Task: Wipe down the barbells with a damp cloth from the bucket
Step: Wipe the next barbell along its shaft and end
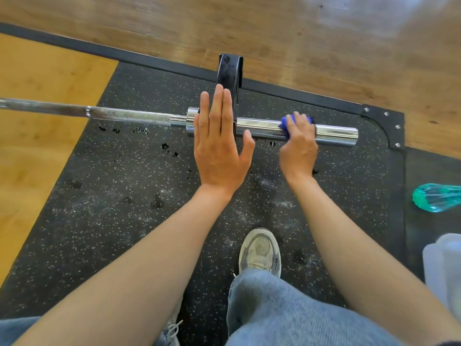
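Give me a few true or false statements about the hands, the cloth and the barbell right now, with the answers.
1. The right hand grips a blue cloth around the barbell sleeve. True.
2. The left hand is curled in a fist. False: its fingers are straight and flat.
3. A black plate sits on the barbell. True.
4. The cloth is on the knurled shaft. False: it is on the smooth chrome sleeve.

Speckled rubber mat (129, 196) bears barbell (334, 132), perhaps wet spots (164, 146).
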`<action>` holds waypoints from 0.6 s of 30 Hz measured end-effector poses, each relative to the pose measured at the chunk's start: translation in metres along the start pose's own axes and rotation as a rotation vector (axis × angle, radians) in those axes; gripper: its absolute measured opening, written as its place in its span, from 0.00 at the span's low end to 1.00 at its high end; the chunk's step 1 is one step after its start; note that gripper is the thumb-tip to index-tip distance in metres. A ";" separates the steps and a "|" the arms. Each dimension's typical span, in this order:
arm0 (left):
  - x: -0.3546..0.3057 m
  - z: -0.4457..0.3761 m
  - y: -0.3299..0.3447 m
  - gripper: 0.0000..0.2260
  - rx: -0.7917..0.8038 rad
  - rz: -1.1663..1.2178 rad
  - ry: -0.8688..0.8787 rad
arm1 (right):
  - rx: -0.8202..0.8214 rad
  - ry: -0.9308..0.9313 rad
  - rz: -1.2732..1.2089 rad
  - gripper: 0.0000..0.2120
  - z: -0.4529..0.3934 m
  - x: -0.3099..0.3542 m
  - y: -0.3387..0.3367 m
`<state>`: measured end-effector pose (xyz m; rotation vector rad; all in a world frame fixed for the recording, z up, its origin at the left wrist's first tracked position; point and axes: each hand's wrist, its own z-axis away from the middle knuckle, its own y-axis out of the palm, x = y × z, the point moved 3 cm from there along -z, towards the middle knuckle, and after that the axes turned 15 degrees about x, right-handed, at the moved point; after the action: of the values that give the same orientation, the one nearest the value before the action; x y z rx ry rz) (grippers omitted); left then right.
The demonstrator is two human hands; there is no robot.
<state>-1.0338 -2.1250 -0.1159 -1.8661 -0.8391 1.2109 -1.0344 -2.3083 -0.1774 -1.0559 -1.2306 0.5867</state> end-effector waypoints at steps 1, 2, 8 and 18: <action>-0.001 -0.004 0.000 0.31 -0.004 -0.001 -0.005 | 0.047 -0.124 0.044 0.25 0.002 0.004 0.004; -0.001 -0.007 -0.001 0.31 -0.001 -0.007 0.002 | 0.064 -0.197 0.073 0.26 0.000 0.002 0.002; 0.001 -0.024 0.002 0.30 -0.034 -0.032 0.049 | -0.133 0.255 -0.136 0.25 -0.015 -0.033 -0.014; 0.003 -0.039 0.005 0.27 -0.081 0.038 0.100 | -0.217 0.128 -0.112 0.19 -0.023 -0.040 -0.012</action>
<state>-0.9960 -2.1339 -0.1114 -1.9987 -0.8126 1.1110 -1.0257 -2.3550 -0.1847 -1.1785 -1.2510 0.2992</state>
